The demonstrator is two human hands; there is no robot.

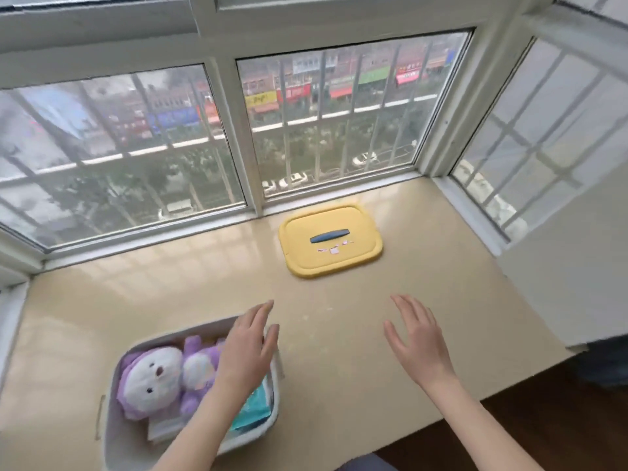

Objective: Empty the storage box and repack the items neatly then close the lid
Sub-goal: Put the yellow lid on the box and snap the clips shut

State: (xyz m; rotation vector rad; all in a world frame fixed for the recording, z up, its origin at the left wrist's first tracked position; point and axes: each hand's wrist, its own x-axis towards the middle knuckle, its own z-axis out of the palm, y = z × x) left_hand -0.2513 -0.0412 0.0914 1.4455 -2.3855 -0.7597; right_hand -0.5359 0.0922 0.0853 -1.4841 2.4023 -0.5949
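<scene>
Lying by window (339, 124), yellow lid (353, 229)

Bare sill (339, 351) lies open between the storage box (112, 433) and the yellow lid (331, 241) by the window.

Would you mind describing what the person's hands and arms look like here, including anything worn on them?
Both are bare. The left hand and right hand carry no gloves or rings that I can see, and neither wrist shows a watch or bracelet. Both forearms are uncovered to the bottom edge of the picture, so no sleeves are in view.
</scene>
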